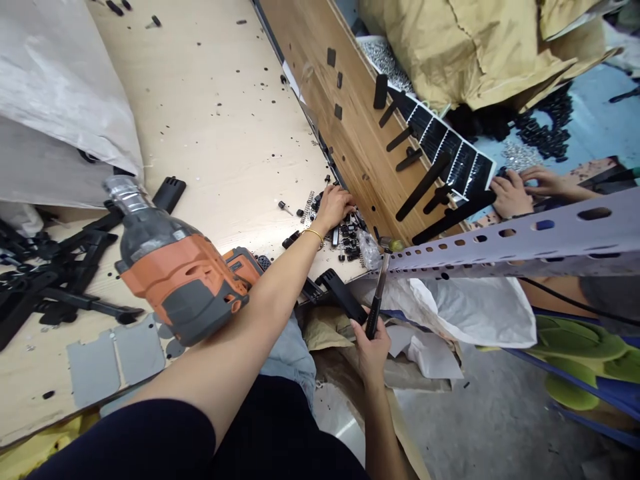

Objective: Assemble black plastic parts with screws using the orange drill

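My left hand (334, 205), with a gold bracelet at the wrist, reaches into a pile of small black knobs and screws (353, 245) against the wooden divider. Its fingers are bent and close together; whatever lies under the fingertips is hidden. Loose springs (308, 201) lie beside it. Nearer my body, my right hand (373, 343) is closed round the dark handle of a hammer (382, 283), whose head points away from me. The same hand also holds a long black plastic part (344, 295) at its lower end, between thumb and fingers.
An orange and grey cordless power tool (185, 283) stands left of my forearm. Black plastic assemblies (70, 280) and grey plates (115, 360) lie at left. A perforated metal beam (515, 237) runs rightward. Beyond the wooden divider (320, 87) are a co-worker's hands (515, 193).
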